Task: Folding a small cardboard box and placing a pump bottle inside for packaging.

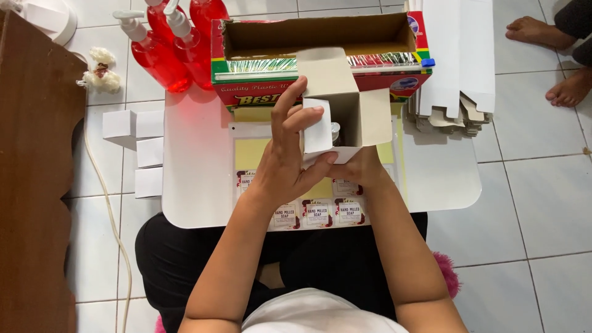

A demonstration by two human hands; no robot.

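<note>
The person sits on the tiled floor with a low white desk (203, 179) across the lap, and both hands meet over its middle. The left hand (287, 163) grips a small white cardboard carton (345, 105) from the near side: the thumb presses along the carton's bottom edge while the fingertips (308, 114) pin a side flap inward. The right hand (364, 169) is mostly hidden beneath the carton; it seems to cup the base from below, though its fingers cannot be seen clearly. The carton is held in the air, above the desk, tilted with its open mouth toward the camera and its top flap standing up, likely so the inside stays visible. The top of a small clear bottle (335, 131) shows inside the opening.

Under the hands lies a sheet of printed square labels (317, 213) on a yellowish backing, within easy reach of the lap. Beyond the carton stands a long red and green box of plastic wrap (320, 55), its lid open. At the far left of the desk, red liquid pump bottles (166, 49) stand close together. Three closed small white boxes (139, 148) sit in a row on the floor just beside the desk's left edge. A stack of flat unfolded white cartons (456, 74) rests at the right, and another person's bare feet (555, 58) are on the floor beyond.
</note>
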